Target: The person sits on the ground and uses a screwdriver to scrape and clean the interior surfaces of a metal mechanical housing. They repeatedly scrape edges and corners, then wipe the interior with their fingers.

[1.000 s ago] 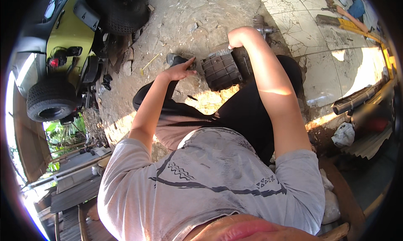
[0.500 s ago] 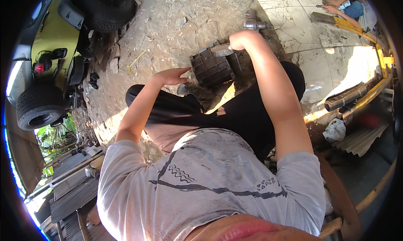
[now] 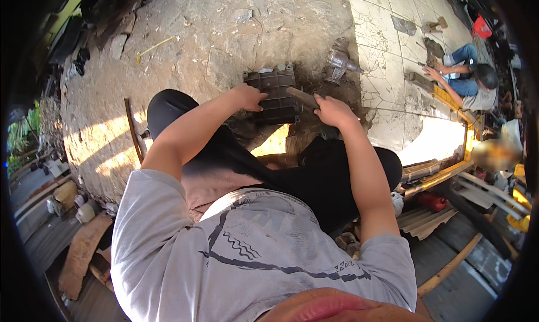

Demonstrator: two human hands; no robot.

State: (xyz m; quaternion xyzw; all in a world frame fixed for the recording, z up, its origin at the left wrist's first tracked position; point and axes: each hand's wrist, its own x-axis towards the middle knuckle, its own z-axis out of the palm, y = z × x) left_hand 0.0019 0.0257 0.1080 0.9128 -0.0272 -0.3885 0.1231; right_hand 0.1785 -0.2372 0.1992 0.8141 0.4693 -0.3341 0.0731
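My left hand [image 3: 249, 97] rests at the left side of a dark ribbed metal housing [image 3: 275, 81] on the ground between my knees, fingers slightly bent and apart, holding nothing visible. My right hand [image 3: 331, 110] grips the near end of a brownish flat bar [image 3: 301, 96], perhaps a brush back, whose far end lies over the housing's right half; what is under it is hidden. A grey cylindrical metal assembly [image 3: 339, 61] lies just beyond, to the upper right.
A co-worker [image 3: 474, 80] sits on the pale tiles at the upper right, beside a yellow metal frame [image 3: 466, 120]. A yellow stick [image 3: 154, 49] and a long strip [image 3: 132, 128] lie on the left. A vehicle [image 3: 67, 13] stands upper left; corrugated sheet [image 3: 426, 221] lies lower right.
The view has shifted. My left hand has moved onto the housing; my right hand has come down toward me and right of it, with the held bar now angled across the housing.
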